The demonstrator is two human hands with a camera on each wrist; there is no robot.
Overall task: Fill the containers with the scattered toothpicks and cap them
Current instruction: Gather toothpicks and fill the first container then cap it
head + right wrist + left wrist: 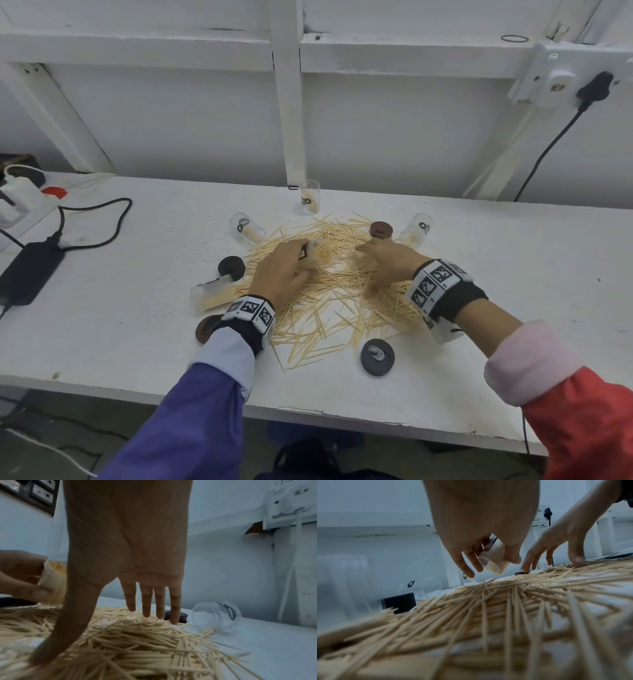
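We hold a clear jar (317, 253) tilted on its side over the middle of the toothpick pile (329, 291), our left hand (284, 270) wrapped round it with fingers and thumb curled on its wall. It already looks well packed with toothpicks. Our right hand (383, 263) rests on the pile just to the right, fingers straight and spread, tips and thumb pressing into the sticks, clamped on nothing yet.

To do this step well, we should probably rake a small bundle together with the right fingers, line the sticks up so they lie parallel, and only then pinch them and slide them into the mouth of the jar (crossed sticks will jam at the rim). Keeping the jar tilted low should stop its load sliding out.

Of the other jars on the worktop (479, 274), one stands upright at the back (310, 197), with a few sticks inside. Two lie on their sides, one at the back left (246, 229) and one at the right (416, 229), each with some toothpicks at the mouth. A fourth lies at the left (212, 294), partly filled. Caps lie loose around the pile: a black cap (232, 267), a brown cap (381, 229) and a dark cap (376, 356) nearest us.
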